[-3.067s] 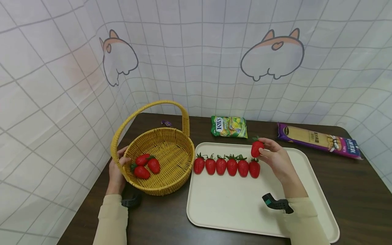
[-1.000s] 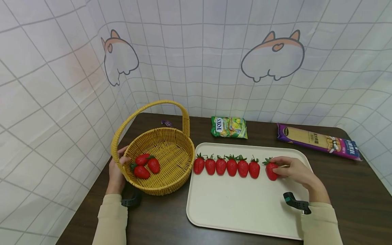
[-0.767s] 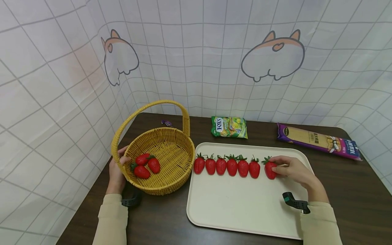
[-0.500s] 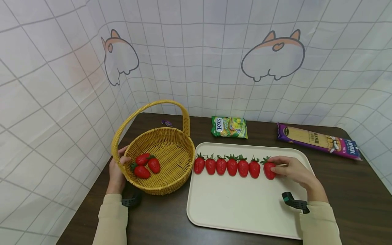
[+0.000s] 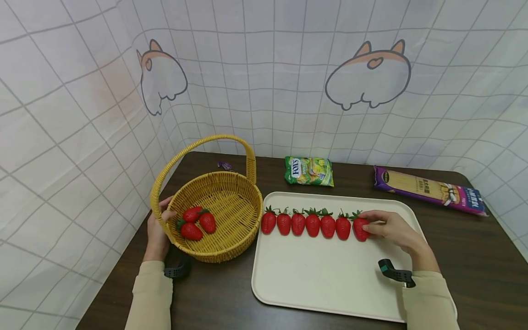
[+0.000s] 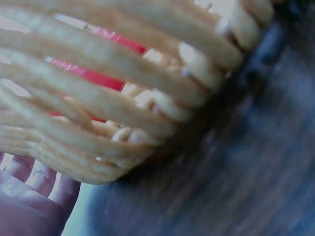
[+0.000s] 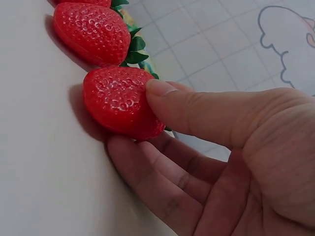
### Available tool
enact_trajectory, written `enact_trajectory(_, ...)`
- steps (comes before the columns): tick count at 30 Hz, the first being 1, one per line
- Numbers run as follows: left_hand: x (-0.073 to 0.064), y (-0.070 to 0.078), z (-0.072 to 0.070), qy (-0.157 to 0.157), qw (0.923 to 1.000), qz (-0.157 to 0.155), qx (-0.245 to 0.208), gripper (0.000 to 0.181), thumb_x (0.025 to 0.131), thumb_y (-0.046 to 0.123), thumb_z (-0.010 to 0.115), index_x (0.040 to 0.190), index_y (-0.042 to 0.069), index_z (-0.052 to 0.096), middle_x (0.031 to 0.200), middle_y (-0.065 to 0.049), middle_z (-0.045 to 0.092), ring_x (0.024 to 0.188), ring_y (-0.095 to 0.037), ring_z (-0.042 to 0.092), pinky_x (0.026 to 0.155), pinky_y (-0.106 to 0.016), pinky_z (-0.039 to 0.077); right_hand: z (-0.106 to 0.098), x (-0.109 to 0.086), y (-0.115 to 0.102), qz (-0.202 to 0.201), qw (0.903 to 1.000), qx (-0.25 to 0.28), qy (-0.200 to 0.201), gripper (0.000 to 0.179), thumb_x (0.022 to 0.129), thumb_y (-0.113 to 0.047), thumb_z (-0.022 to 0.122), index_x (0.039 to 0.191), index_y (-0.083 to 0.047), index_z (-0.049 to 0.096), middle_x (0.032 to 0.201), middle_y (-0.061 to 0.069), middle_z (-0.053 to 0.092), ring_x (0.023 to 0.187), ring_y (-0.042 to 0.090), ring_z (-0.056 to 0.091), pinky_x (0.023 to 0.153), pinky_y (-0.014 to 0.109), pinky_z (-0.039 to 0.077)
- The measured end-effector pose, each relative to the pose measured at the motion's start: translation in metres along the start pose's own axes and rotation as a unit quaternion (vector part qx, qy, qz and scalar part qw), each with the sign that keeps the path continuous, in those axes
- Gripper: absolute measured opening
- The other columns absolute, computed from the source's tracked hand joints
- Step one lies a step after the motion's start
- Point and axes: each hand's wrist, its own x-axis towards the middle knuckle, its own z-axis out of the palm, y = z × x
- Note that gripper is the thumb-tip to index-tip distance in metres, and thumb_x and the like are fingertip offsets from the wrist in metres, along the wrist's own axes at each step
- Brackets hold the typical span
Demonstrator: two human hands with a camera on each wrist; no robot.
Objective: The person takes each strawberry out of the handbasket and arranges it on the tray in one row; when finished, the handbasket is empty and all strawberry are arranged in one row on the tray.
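In the head view, my right hand [image 5: 392,228] pinches a red strawberry [image 5: 360,229] at the right end of a row of strawberries [image 5: 312,225] on a cream tray [image 5: 305,275]. The right wrist view shows the thumb on top of this strawberry [image 7: 118,98] and fingers beneath its side. A neighbouring strawberry [image 7: 91,34] lies close by it. My left hand [image 5: 156,231] holds the left side of a yellow woven basket [image 5: 235,245], thumb over the rim. Inside, 3 strawberries [image 5: 207,222] lie at the left. The left wrist view shows fingers [image 6: 42,178] beside the basket wall [image 6: 98,64].
Behind the tray lie a green candy bag [image 5: 309,171] and a purple pasta packet [image 5: 429,190]. A small purple wrapped piece [image 5: 224,166] sits behind the basket, whose tall handle [image 5: 198,143] arches up. A white checked cloth [image 5: 264,91] hangs around the dark table [image 5: 214,293].
The right hand has brought the strawberry down onto the tray, right of the row, then slid it left against its neighbour. The left hand and basket have stayed put.
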Motion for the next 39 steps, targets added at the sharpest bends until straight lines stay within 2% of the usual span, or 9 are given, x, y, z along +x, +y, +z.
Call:
enact_trajectory(9, -0.0002, 0.0009, 0.0003, 0.002, 1.0, -0.003, 0.006, 0.045, 0.092, 0.007, 0.05, 0.137, 0.009, 0.054, 0.124, -0.003, 0.056, 0.113, -0.017, 0.053, 0.085, -0.019, 0.047, 0.0018, 0.0022, 0.0016, -0.005, 0.9998, 0.02, -0.005, 0.048, 0.091, -0.021, 0.069, 0.132, 0.001, 0.057, 0.123, 0.021, 0.06, 0.095, 0.019, 0.062, 0.078, 0.027, 0.055)
enact_trajectory(26, 0.0011, -0.0006, 0.0005, 0.004, 1.0, 0.004, 0.004, 0.044, 0.092, 0.007, 0.05, 0.136, 0.008, 0.055, 0.123, -0.003, 0.056, 0.112, -0.017, 0.053, 0.086, -0.019, 0.047, 0.0027, 0.0021, -0.0001, -0.011, 0.9999, -0.002, -0.004, 0.049, 0.091, -0.024, 0.069, 0.132, 0.0, 0.057, 0.123, 0.021, 0.06, 0.096, 0.022, 0.059, 0.076, 0.028, 0.054)
enact_trajectory(33, 0.0005, 0.0008, 0.0009, 0.007, 0.9999, -0.001, 0.008, 0.044, 0.092, 0.007, 0.05, 0.136, 0.008, 0.055, 0.123, -0.003, 0.056, 0.112, -0.017, 0.054, 0.085, -0.019, 0.047, 0.0015, 0.0016, 0.0009, -0.004, 0.9998, 0.016, -0.007, 0.046, 0.092, -0.022, 0.068, 0.13, 0.0, 0.058, 0.123, 0.021, 0.06, 0.095, 0.021, 0.063, 0.079, 0.027, 0.055)
enact_trajectory(39, -0.0003, 0.0021, 0.0015, 0.009, 0.9999, -0.004, 0.012, 0.044, 0.092, 0.008, 0.051, 0.136, 0.009, 0.055, 0.124, -0.004, 0.056, 0.112, -0.017, 0.054, 0.084, -0.019, 0.048, -0.0015, -0.0007, 0.0018, 0.002, 0.9997, 0.024, 0.002, 0.045, 0.093, -0.022, 0.067, 0.13, 0.002, 0.058, 0.121, 0.022, 0.061, 0.094, 0.024, 0.066, 0.078, 0.031, 0.055)
